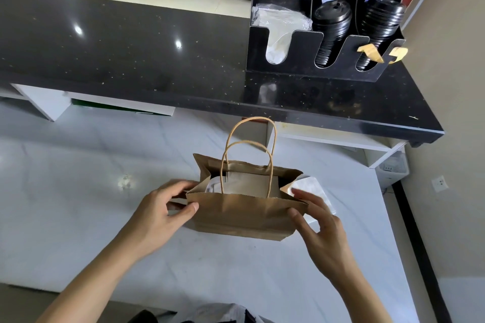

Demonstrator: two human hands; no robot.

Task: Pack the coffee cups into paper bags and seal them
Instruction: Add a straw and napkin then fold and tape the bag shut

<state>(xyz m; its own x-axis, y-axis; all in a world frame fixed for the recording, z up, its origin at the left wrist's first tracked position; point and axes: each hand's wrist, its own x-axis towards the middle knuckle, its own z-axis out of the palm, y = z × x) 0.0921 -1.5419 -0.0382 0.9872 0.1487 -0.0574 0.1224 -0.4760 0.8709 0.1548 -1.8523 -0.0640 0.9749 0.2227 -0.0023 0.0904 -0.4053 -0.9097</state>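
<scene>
A brown paper bag (244, 215) with two twisted paper handles stands upright on the white marble counter (105, 191), its mouth open. Inside it I see a white cup lid (214, 186) at the left and a brown cardboard piece in the middle. My left hand (160, 212) pinches the bag's left top edge between thumb and fingers. My right hand (317, 223) pinches the bag's right top corner, thumb on the front panel. A white square object (312, 186) lies on the counter just behind my right hand.
A raised black stone ledge (131, 55) runs across behind the bag. On its right end stands a black organiser (296, 60) with stacks of black lids and plastic-wrapped items. A beige wall borders the right side. White counter surface spreads to the left.
</scene>
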